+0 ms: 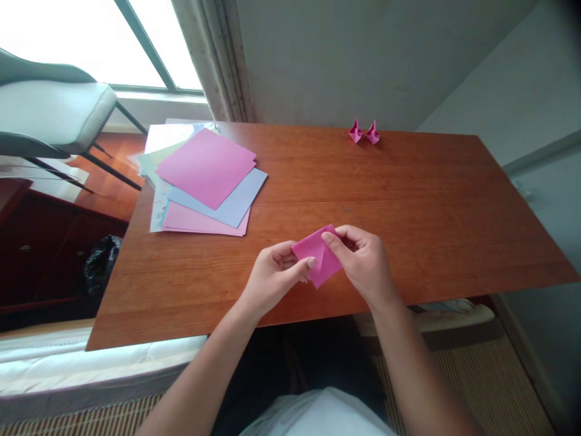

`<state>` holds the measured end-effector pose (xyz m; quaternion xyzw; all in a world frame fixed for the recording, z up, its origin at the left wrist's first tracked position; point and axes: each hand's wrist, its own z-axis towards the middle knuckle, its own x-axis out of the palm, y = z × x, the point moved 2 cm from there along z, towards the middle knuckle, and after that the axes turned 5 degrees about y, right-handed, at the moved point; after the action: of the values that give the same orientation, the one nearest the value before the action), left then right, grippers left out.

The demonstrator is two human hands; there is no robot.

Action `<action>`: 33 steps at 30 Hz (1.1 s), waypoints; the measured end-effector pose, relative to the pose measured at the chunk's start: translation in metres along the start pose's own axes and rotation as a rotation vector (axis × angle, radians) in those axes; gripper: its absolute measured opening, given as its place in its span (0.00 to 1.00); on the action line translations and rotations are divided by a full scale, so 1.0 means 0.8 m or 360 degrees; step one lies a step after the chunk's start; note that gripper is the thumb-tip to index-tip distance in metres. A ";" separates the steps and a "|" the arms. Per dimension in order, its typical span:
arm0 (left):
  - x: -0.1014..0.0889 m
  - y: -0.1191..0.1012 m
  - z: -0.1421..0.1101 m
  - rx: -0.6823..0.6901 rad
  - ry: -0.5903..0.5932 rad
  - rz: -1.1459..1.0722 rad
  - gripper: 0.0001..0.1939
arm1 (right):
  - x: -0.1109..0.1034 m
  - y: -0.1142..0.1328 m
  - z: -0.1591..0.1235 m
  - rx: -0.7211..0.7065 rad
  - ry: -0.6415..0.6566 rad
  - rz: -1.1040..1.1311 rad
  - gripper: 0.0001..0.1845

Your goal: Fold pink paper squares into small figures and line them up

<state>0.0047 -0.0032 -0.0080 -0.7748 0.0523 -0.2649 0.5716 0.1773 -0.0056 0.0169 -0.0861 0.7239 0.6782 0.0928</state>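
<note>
Between my two hands is a folded piece of pink origami paper [319, 261], held up over the near part of the table. My left hand [278, 272] pinches its left side, the thumb lying on the front face. On the upper right edge my right hand [361, 257] grips it, thumb in front and fingers curled behind. A crease runs down the middle of the paper, with one corner pointing toward me. The fingers behind the paper are partly hidden.
Two small pink folded paper figures [364, 132] stand at the table's far edge. A fanned stack of coloured paper sheets [206, 166] lies at the left on the brown wooden table [431, 206]. Beyond the table's left end is a chair [54, 112] near a window.
</note>
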 end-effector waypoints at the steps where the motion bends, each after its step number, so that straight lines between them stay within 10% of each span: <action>1: 0.001 0.002 0.000 -0.0016 0.0024 -0.0016 0.14 | 0.003 0.001 0.000 -0.0029 -0.0041 -0.0037 0.16; 15: 0.003 -0.001 -0.002 -0.0039 -0.0048 0.0123 0.12 | -0.018 -0.003 -0.003 -0.0023 0.0236 -0.0176 0.18; 33: 0.006 0.002 -0.002 -0.0053 0.0127 0.0317 0.13 | -0.014 0.001 0.006 -0.0072 0.0040 -0.0025 0.16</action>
<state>0.0085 -0.0068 -0.0071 -0.7641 0.1562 -0.2363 0.5796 0.1882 -0.0010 0.0200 -0.1023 0.7087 0.6926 0.0871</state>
